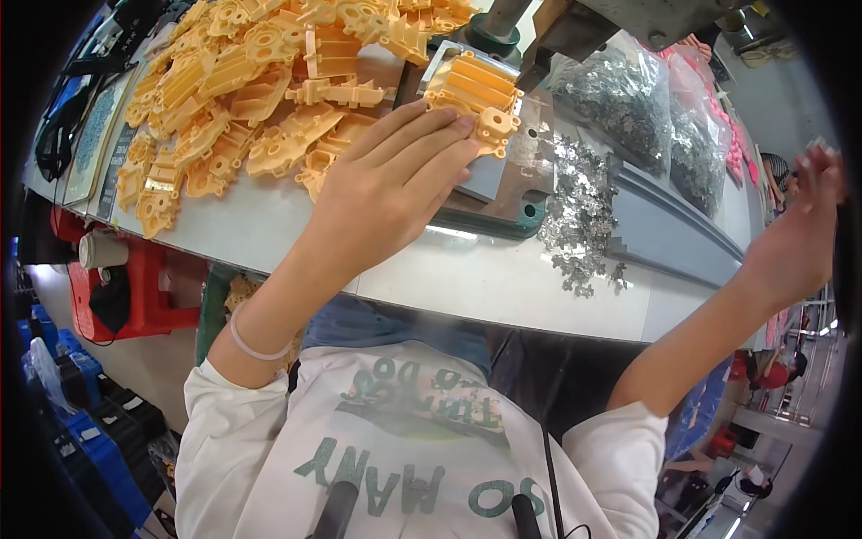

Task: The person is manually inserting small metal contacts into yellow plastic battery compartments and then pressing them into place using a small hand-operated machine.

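A: What did we have closest to us?

B: Our white shirt (386, 508), then the near edge of the white desk (467, 283).

A: And past that edge?

B: On the right, the right hand (799, 238) was raised near the rim and blurred; we couldn't tell whether its fingers had hold of anything. Left of it we saw a grey tray (673, 225) and a loose spread of small silvery pieces (579, 216).

A: Where did we have the left hand (386, 184)?

B: At the left side of the fixture (507, 202), fingers almost straight and side by side, tips touching the orange housing (471, 81). We couldn't see the thumb, so we couldn't tell a grip from a light rest.

A: How did the housing lie from those fingers?

B: On the fixture, beyond the tips and to their right. Its longer axis seemed to run away from us, slightly tilted, its ribs crosswise. Of our 2 hands, the left was plainly nearer.

A: What did we see farther off?

B: A heap of orange parts (233, 90) on the left, 2 clear bags (620, 99) of silvery pieces on the right, and a metal post (507, 16) behind the housing.
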Available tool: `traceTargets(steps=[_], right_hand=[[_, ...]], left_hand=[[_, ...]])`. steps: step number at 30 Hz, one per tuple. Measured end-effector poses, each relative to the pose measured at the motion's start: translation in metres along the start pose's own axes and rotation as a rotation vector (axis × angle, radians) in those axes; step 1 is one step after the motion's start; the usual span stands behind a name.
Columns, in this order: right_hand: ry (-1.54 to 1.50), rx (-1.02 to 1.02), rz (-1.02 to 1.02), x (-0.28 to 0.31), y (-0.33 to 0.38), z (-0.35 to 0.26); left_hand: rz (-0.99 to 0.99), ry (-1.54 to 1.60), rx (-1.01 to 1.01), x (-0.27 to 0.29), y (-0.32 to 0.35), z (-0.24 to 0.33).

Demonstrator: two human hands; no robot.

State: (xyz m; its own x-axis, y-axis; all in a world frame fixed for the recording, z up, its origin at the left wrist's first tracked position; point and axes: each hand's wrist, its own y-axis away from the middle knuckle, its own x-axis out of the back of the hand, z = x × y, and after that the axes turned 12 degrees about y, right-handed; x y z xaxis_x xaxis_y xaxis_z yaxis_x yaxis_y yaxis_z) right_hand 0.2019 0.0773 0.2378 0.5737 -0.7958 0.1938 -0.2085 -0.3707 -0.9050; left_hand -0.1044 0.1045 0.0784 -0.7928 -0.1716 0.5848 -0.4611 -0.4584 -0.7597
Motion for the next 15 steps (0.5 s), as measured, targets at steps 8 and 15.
traceTargets(steps=[8, 15], right_hand=[[0.039, -0.314, -0.059, 0.042, 0.077, 0.006], [-0.020, -0.500, -0.048, 0.067, 0.109, 0.009]], left_hand=[[0.037, -0.029, -0.051, -0.005, -0.002, -0.004], [0.060, -0.235, -0.176, -0.007, -0.012, -0.003]])
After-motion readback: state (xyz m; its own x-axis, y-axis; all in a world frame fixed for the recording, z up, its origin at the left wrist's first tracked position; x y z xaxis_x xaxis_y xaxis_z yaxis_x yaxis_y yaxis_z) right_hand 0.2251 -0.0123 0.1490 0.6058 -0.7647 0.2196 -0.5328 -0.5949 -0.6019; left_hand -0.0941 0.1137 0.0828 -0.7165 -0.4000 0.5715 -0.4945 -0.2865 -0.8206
